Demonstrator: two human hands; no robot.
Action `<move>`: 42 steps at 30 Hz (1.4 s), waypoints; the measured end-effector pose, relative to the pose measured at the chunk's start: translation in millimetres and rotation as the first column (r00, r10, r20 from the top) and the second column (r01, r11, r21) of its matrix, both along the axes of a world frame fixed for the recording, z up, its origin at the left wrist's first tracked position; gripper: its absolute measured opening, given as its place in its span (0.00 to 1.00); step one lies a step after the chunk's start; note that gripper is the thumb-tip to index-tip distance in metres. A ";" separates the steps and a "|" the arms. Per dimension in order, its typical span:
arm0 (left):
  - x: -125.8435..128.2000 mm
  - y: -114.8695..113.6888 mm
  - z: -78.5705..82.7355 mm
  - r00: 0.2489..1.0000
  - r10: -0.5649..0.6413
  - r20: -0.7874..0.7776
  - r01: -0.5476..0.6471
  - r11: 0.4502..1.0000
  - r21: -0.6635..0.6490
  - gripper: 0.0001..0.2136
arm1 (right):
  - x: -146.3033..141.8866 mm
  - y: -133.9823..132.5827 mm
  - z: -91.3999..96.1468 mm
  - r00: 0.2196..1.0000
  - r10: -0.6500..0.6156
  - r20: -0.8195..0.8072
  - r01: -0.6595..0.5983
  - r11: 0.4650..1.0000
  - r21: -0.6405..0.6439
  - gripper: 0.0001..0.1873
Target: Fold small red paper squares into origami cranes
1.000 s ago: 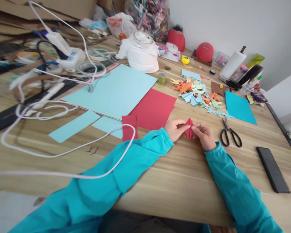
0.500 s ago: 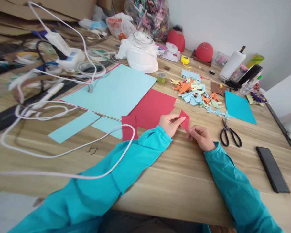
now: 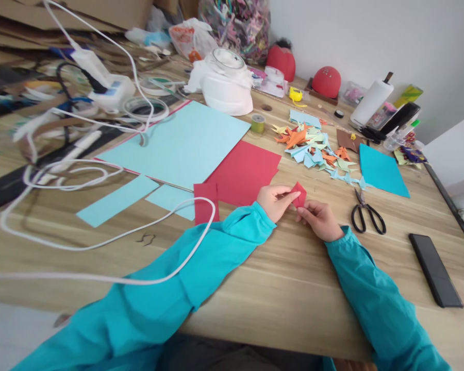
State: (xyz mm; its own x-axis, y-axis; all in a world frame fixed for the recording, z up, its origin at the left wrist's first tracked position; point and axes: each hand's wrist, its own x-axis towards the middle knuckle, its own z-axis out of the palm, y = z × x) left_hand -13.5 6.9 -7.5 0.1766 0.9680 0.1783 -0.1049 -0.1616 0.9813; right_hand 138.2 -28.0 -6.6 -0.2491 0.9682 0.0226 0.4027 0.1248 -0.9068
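Observation:
A small folded red paper piece (image 3: 299,195) is pinched between my two hands just above the wooden table (image 3: 286,288). My left hand (image 3: 275,201) grips its left side with thumb and fingers closed. From the right, my right hand (image 3: 320,219) pinches its lower edge. Both arms wear turquoise sleeves. A red paper sheet (image 3: 243,172) lies just behind my left hand, with a narrow red strip (image 3: 203,202) to its left.
Black scissors (image 3: 365,213) and a dark phone (image 3: 435,269) lie to the right. A heap of folded paper figures (image 3: 313,149) and a blue sheet (image 3: 381,170) sit behind them. A large light-blue sheet (image 3: 181,141), white cables (image 3: 100,242) and clutter fill the left.
The red piece first stood upright between both hands, then tilted up and left, and is now folded down smaller and lower between my fingers. My right hand drew back slightly.

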 end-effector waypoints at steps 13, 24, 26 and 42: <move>4.3 2.2 0.6 0.995 -0.074 0.068 0.089 0.964 -0.252 0.10 | 2.1 -0.7 -6.5 0.987 0.061 0.148 -0.079 0.990 0.118 0.18; 0.7 1.7 2.8 0.995 -0.094 0.015 0.095 0.972 -0.213 0.14 | 1.3 -2.9 -4.0 0.981 0.095 0.168 -0.114 0.988 0.106 0.18; 0.4 2.4 1.5 0.996 -0.082 -0.024 0.076 0.977 -0.201 0.15 | 1.1 -2.9 -4.1 0.978 0.099 0.182 -0.122 0.985 0.121 0.18; 4.5 1.4 -5.6 0.993 -0.104 -0.050 0.095 0.984 -0.148 0.15 | 0.8 -2.9 -3.0 0.986 0.111 0.123 -0.121 0.989 0.080 0.21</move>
